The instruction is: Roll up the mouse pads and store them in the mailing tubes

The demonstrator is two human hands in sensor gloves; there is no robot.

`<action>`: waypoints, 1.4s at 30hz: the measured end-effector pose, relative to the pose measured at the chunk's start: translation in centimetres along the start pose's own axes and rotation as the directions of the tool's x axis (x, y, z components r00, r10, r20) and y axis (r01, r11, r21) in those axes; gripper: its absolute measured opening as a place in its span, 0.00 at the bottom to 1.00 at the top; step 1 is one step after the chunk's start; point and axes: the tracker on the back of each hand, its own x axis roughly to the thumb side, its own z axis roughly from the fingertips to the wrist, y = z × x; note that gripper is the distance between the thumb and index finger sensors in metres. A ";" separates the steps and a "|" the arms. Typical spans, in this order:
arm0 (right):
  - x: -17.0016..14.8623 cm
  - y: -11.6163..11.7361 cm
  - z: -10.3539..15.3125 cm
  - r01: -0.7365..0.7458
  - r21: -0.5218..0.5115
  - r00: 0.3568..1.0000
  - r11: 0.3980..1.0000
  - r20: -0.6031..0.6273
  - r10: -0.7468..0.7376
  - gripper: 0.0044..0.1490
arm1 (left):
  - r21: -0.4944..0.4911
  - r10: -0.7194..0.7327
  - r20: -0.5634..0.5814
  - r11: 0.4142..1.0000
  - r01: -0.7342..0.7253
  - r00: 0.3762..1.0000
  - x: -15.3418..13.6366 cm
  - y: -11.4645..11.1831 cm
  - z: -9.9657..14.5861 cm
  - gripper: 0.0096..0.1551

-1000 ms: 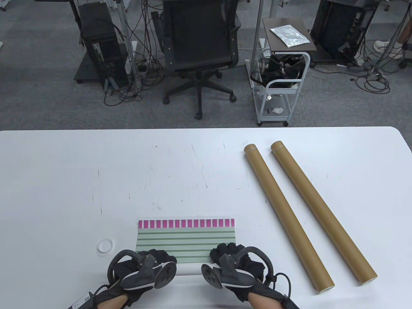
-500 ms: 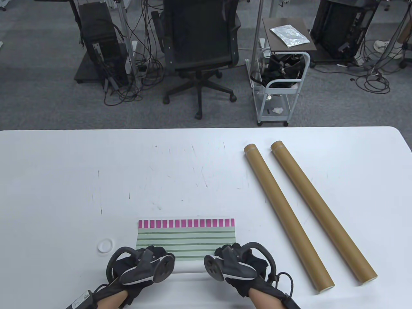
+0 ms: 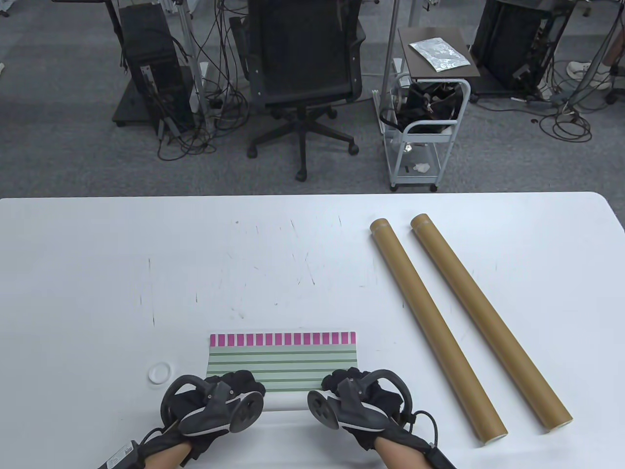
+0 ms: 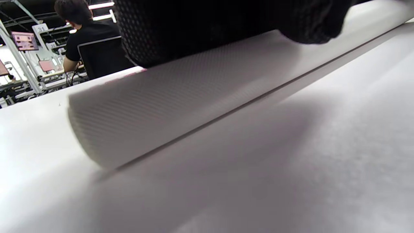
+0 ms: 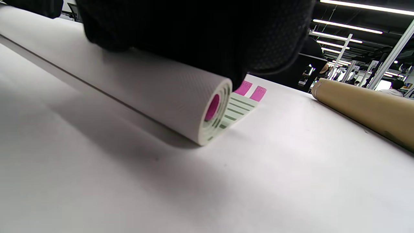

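1. Mouse pad (image 3: pixel 282 364), green stripes with a pink-block far edge, lies low centre of the table view on the white tabletop (image 3: pixel 97 273); its near part is wound into a white-backed roll (image 3: pixel 285 401) between the two hands.
2. Small white ring (image 3: pixel 159 373) sits on the tabletop just left of the pad, apart from it.
3. Left hand (image 3: pixel 215 403), lower left of the pad: fingers curled over the roll's left end, clamped on it; the left wrist view shows the black glove (image 4: pixel 226 29) pressing on top of the roll.
4. Right hand (image 3: pixel 359 403), lower right of the pad: fingers curled over the right end, likewise clamped on; the right wrist view shows the spiral end (image 5: pixel 215 113) with pink inside and the flat striped part beyond it.
5. Two brown mailing tubes (image 3: pixel 434 327) (image 3: pixel 488 322) lie side by side and slanted at right of frame, well apart from the pad, untouched.
6. Step in hand, by my read: rolling, partway; several stripes and the pink edge not yet wound.
7. Next move calls for both hands pushing the roll toward the top of frame evenly, keeping it tight so it fits a tube; uneven push would cone the ends.
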 end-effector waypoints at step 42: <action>0.2 0.5 -0.4 -0.027 0.006 0.999 1.000 0.026 0.026 0.34 | -0.044 0.038 -0.075 0.998 -0.041 0.996 -1.5 -1.0 -0.6 0.29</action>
